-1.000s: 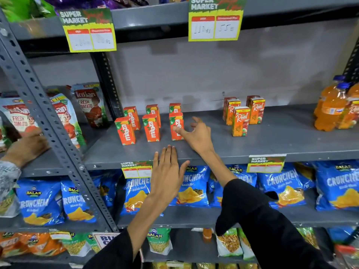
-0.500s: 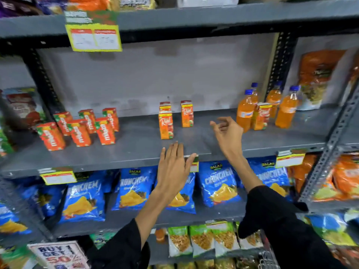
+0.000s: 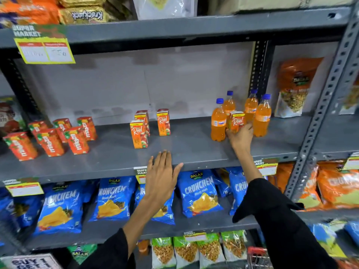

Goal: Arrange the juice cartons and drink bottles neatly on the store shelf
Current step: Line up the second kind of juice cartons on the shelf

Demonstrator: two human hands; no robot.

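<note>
On the grey middle shelf (image 3: 194, 150), several orange Fanta bottles (image 3: 262, 115) with blue caps stand at the right. My right hand (image 3: 240, 137) grips the base of one orange Real juice carton (image 3: 237, 121) that stands among those bottles. Three more Real cartons (image 3: 138, 133) stand at the shelf's middle. Several red Maaza cartons (image 3: 76, 140) are grouped at the left. My left hand (image 3: 161, 175) lies flat with its fingers apart on the shelf's front edge and holds nothing.
A slotted steel upright (image 3: 322, 117) bounds the shelf on the right, with a snack pouch (image 3: 295, 88) behind it. Blue Crunchem bags (image 3: 198, 193) fill the shelf below. Price tags (image 3: 43, 51) hang from the shelf edges. Bare shelf lies between the Real cartons and the bottles.
The view has swung right. My right hand left the Maaza cartons, travelled right along the shelf and closed on the Real carton among the bottles. My left hand stayed on the shelf edge.
</note>
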